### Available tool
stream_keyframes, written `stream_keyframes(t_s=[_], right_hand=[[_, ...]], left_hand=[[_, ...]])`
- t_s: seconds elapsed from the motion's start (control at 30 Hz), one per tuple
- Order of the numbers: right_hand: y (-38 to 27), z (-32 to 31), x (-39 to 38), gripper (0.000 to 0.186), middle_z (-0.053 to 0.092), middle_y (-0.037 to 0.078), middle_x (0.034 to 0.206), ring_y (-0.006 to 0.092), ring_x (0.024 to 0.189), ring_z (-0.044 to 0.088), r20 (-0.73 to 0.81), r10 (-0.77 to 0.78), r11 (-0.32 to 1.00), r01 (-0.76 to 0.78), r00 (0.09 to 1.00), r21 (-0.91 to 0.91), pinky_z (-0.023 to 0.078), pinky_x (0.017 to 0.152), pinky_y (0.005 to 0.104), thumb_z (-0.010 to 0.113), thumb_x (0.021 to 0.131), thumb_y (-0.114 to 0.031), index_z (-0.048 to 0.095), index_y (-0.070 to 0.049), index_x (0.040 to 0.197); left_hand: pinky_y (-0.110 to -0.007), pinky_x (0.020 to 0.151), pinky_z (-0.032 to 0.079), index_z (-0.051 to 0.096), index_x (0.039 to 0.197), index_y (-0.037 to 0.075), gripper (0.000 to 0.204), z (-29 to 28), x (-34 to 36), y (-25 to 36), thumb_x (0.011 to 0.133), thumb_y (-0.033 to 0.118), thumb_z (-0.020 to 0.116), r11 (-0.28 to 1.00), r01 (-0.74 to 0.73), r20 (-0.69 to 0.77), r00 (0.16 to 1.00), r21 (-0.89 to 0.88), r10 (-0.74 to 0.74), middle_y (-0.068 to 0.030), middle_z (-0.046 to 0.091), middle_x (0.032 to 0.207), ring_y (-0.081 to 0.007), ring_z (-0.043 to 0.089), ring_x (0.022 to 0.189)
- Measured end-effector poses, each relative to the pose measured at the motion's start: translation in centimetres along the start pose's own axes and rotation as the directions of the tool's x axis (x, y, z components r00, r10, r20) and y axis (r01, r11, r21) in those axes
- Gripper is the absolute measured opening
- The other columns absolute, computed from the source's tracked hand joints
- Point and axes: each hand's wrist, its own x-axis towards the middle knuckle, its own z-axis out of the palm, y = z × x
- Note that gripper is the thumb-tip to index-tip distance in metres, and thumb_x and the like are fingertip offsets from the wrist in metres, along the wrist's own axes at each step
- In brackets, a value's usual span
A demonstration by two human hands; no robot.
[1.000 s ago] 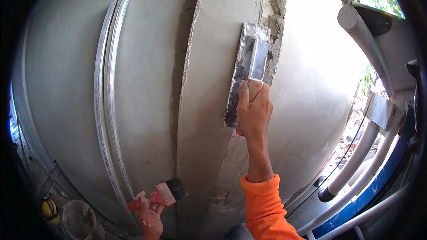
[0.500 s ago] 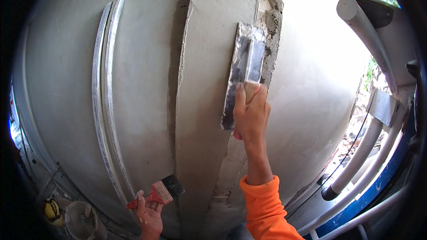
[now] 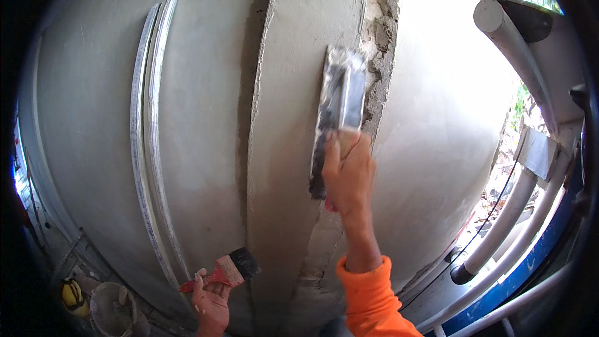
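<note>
Far left of the plaster strip (image 3: 292, 87) sits a bucket (image 3: 105, 312), then two long bars (image 3: 154, 87) nearer it. Left of the strip, the left hand (image 3: 212, 304) grips a red-handled brush (image 3: 232, 269); against the strip, the right hand (image 3: 350, 173) grips a trowel (image 3: 331, 109).

The right hand (image 3: 351, 178) grips a trowel (image 3: 331, 109) against a grey plastered strip (image 3: 296, 75); the left hand (image 3: 211, 306) holds a red-handled brush (image 3: 233, 268) near 2 long upright bars (image 3: 153, 118), a bucket (image 3: 100, 313) at lower left.
</note>
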Motion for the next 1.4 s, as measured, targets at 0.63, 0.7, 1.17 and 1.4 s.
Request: stream_keyframes(t_s=[0.63, 0.7, 1.17, 1.4], right_hand=[[6.9, 0.0, -11.1, 0.037, 0.068, 0.032, 0.087, 0.0541, 0.079, 0.068, 0.164, -0.086, 0.988, 0.064, 0.983, 0.138, 0.055, 0.068, 0.0543, 0.069, 0.1, -0.027, 0.052, 0.002, 0.115], [8.8, -1.9, -15.4, 0.035, 0.07, 0.025, 0.083, 0.0447, 0.071, 0.07, 0.231, -0.224, 0.973, 0.233, 0.947, -0.008, 0.055, 0.063, 0.0489, 0.069, 0.101, -0.027, 0.055, 0.002, 0.115], [9.4, -8.8, -4.7, 0.034, 0.054, 0.006, 0.069, 0.0198, 0.053, 0.056, 0.264, 0.145, 0.728, -0.284, 0.954, 0.625, 0.048, 0.049, 0.0343, 0.062, 0.105, -0.035, 0.057, -0.003, 0.115], [1.5, -2.4, 3.5, 0.033, 0.07, 0.023, 0.083, 0.0426, 0.075, 0.073, -0.028, -0.101, 0.994, 0.1, 0.994, -0.043, 0.055, 0.069, 0.0497, 0.068, 0.102, -0.029, 0.055, -0.001, 0.114]], left_hand=[[-0.053, 0.108, 0.054, 0.059, 0.12, 0.012, 0.019, 1.6, 0.5, -1.6, 0.103, 0.017, 0.066, 0.929, -0.324, 0.17, 0.94, 0.18, 0.295, -0.0148, 0.063, 0.136, -0.0332, 0.061, 0.129], [-0.055, 0.111, 0.05, 0.059, 0.122, 0.01, 0.019, 4.4, 0.7, -0.8, 0.104, 0.014, 0.064, 0.819, -0.501, 0.375, 0.842, 0.279, 0.387, -0.0184, 0.059, 0.143, -0.0361, 0.058, 0.134], [-0.048, 0.114, 0.051, 0.07, 0.126, 0.007, 0.036, 8.0, -3.4, -2.0, 0.098, -0.013, 0.06, 0.695, -0.69, 0.978, 0.18, 0.204, -0.108, -0.0196, 0.056, 0.154, -0.0401, 0.061, 0.136], [-0.037, 0.1, 0.063, 0.069, 0.122, 0.002, 0.026, 4.5, -3.1, -3.9, 0.098, -0.009, 0.064, 0.644, -0.671, 0.917, 0.377, 0.367, -0.13, -0.0139, 0.061, 0.15, -0.0328, 0.066, 0.13]])
